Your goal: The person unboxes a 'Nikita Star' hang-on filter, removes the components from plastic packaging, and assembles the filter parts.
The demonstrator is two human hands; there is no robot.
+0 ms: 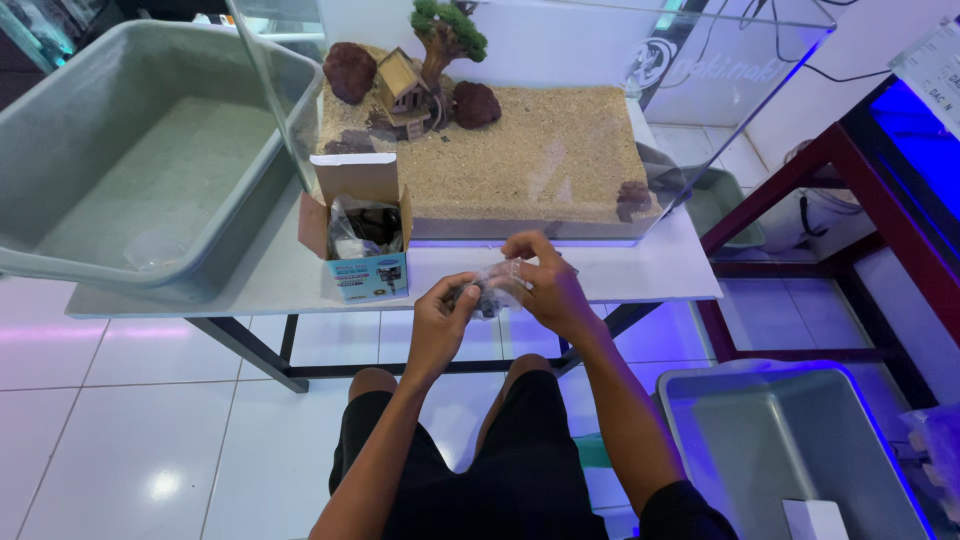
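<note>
Holding a small clear plastic bag of dark parts above the white table's front edge, we pinch it with our left hand and right hand. The bag looks unopened; the open cardboard box nearby holds more wrapped contents.

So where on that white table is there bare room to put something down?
The white table is mostly taken by the glass tank. A bare strip runs along its front edge, right of the open cardboard box, though both hands hover there holding a clear plastic bag. The left end is crowded by the grey tub.
</note>
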